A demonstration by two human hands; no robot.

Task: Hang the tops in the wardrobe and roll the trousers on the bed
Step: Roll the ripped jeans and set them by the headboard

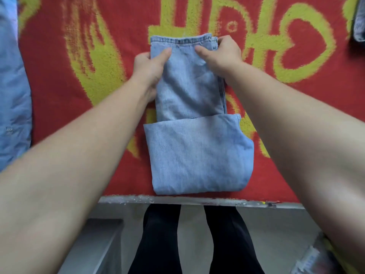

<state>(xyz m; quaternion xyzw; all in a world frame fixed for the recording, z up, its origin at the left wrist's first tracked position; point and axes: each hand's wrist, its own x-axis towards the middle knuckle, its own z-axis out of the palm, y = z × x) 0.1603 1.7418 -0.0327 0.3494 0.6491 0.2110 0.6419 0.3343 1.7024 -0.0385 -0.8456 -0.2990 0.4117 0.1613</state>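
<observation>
A pair of light blue jeans [189,91] lies folded lengthwise on the bed's red and yellow blanket [59,80], running away from me. Its near end is turned back into a wide cuff [197,155] close to the bed edge. The hem end lies farthest from me. My left hand [150,66] grips the left side of that far end, thumb on top. My right hand [221,52] holds the right corner by the hem, thumb pressed on the denim.
A light blue garment [11,95] lies along the left edge of the bed. Another denim piece [358,22] shows at the top right corner. The bed's grey edge [177,199] runs below the jeans, with my dark-trousered legs [162,240] on the floor.
</observation>
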